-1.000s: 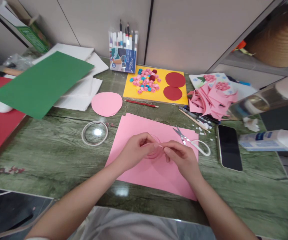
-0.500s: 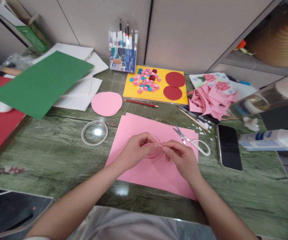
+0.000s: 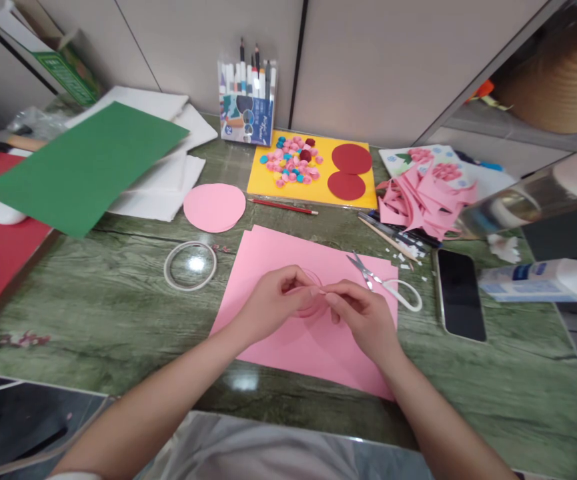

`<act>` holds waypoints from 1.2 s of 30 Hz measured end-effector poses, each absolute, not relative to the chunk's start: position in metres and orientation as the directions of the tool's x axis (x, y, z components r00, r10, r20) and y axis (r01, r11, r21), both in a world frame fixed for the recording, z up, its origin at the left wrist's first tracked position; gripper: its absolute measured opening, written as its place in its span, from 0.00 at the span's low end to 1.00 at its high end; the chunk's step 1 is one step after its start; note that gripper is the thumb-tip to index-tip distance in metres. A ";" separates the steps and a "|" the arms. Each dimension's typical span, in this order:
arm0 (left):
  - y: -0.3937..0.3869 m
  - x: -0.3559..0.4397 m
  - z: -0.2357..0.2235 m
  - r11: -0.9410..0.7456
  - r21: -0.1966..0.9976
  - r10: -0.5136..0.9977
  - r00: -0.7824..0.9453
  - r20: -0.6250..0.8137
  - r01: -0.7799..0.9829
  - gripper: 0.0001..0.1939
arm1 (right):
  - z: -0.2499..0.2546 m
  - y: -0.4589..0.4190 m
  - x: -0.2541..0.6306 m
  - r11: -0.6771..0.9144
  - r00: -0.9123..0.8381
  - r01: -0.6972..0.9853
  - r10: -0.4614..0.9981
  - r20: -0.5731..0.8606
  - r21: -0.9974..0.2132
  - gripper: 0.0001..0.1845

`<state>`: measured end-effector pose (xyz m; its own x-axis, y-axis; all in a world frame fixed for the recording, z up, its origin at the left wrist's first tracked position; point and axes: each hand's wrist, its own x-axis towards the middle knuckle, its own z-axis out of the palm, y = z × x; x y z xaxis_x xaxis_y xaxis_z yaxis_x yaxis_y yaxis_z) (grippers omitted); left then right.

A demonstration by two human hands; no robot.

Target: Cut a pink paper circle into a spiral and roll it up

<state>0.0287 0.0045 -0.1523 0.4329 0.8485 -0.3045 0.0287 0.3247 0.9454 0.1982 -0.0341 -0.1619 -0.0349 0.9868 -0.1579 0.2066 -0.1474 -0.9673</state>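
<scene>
My left hand [image 3: 271, 301] and my right hand [image 3: 363, 319] meet over a pink paper sheet [image 3: 278, 257] on the green table. Both pinch a coiled pink paper strip [image 3: 311, 301] between their fingertips, the fingers curled closed round it. Small scissors with white handles [image 3: 385, 285] lie on the sheet just right of my right hand. A clear tape ring [image 3: 189, 265] lies left of the sheet.
A pink paper circle [image 3: 214, 207], a red pencil [image 3: 282, 207], a yellow sheet [image 3: 353, 199] with rolled paper pieces and two red circles, a marker box [image 3: 246, 100], pink scraps [image 3: 421, 193], a phone [image 3: 460, 293], a glue bottle [image 3: 538, 280] and green paper [image 3: 83, 163] surround the hands.
Almost nothing differs; my fingers shift slightly on the pink coil, and both hands stay where they were.
</scene>
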 end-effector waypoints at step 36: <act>0.004 0.028 -0.151 0.268 0.961 0.868 0.416 -0.273 0.071 0.07 | -0.158 -0.035 0.197 -0.119 -0.028 0.202 0.992 -0.127 -0.972 0.07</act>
<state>0.0278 0.0036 -0.1511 0.4157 0.8676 -0.2728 0.0708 0.2682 0.9608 0.1968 -0.0347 -0.1578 -0.0279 0.9916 -0.1266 0.2016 -0.1185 -0.9723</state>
